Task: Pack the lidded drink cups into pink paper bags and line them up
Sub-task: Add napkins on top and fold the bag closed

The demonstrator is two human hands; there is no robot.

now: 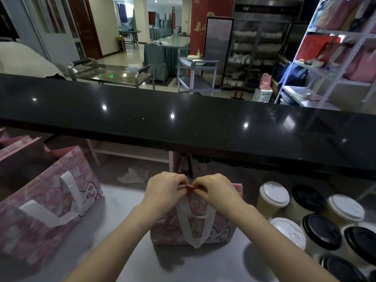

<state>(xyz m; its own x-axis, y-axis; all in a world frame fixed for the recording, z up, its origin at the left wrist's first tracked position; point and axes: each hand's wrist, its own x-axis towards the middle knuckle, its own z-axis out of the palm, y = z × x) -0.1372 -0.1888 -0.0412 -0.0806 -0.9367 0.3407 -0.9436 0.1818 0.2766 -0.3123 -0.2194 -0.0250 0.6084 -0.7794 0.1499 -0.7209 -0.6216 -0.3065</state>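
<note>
Left hand (165, 189) and right hand (215, 190) pinch the pink bag (193, 226) top closed, so the sealing step looks underway; next, probably line it beside the packed bag (46, 200) to its left.

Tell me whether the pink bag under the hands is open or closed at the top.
Closed: the left hand and right hand pinch the top edges of the pink bag together. Contents hidden.

Both bare forearms reach forward and converge at centre, where the left hand (164, 189) and the right hand (213, 190), knuckles up and fingers curled, nearly touch, each pinching the top edge of the pink cat-printed paper bag (166, 226).
</note>
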